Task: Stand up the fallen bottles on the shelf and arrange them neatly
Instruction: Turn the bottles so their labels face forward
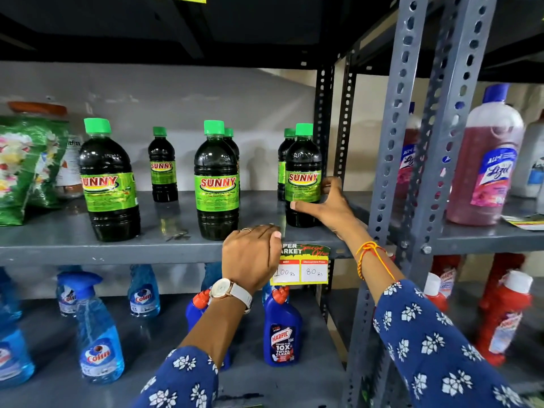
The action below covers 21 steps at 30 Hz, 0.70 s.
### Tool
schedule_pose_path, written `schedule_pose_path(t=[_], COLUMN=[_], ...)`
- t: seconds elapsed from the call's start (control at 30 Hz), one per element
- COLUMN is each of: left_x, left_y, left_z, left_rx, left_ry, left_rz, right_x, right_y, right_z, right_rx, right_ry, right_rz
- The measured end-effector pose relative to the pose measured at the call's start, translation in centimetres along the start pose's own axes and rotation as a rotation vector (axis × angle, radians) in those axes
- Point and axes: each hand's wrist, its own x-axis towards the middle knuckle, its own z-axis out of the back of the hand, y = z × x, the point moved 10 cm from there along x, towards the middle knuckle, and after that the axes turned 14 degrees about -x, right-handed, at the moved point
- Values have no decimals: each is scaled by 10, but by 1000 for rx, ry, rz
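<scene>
From the head camera, the grey metal shelf (pixel 59 245) carries six dark bottles with green caps and green "SUNNY" labels, all standing upright. The left bottle (pixel 109 184) stands near the front edge, a smaller-looking one (pixel 162 166) stands further back, and the middle bottle (pixel 217 184) stands at the front with another (pixel 232 142) just behind it, mostly hidden. At the right end, the right bottle (pixel 303 178) stands with one more (pixel 284 160) close behind its left side.

The right hand (pixel 326 204) is spread part-way open around the right bottle: the thumb lies across its lower front and the fingers (pixel 329 184) touch its right side at the label. It seems a light hold rather than a firm clamp, though the far side is hidden. The left hand (pixel 250 254) is loosely curled and holds nothing; it rests at the shelf's front edge, its fingertips on the lip beside a yellow price tag (pixel 300 270).

A green packet (pixel 26 166) stands at the far left of the shelf. Below, blue spray bottles (pixel 98 334) and a blue Harpic bottle (pixel 282 334) stand on the lower shelf.
</scene>
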Motion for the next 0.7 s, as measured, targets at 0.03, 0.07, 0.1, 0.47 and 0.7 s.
schedule_pose_path(t=[0.03,0.07,0.1,0.47,0.7], left_x=[0,0,0,-1,-2], left_y=[-1,-1,-1,-4,-2], left_z=[1,1,2,6,5], left_rx=[-1,-3,-6,-8,-7], left_ry=[-1,-1,-2,10,8], left_rz=[2,6,10,1,10], right_x=[-2,-4,-6,-31,-43], right_y=[3,5,7,17,14], right_z=[3,3,4,11,19], right_rx=[-29,-44,-54,-46,-83], right_ry=[-18,-25,-27,21,-10], right_rz=[13,22,26,31,34])
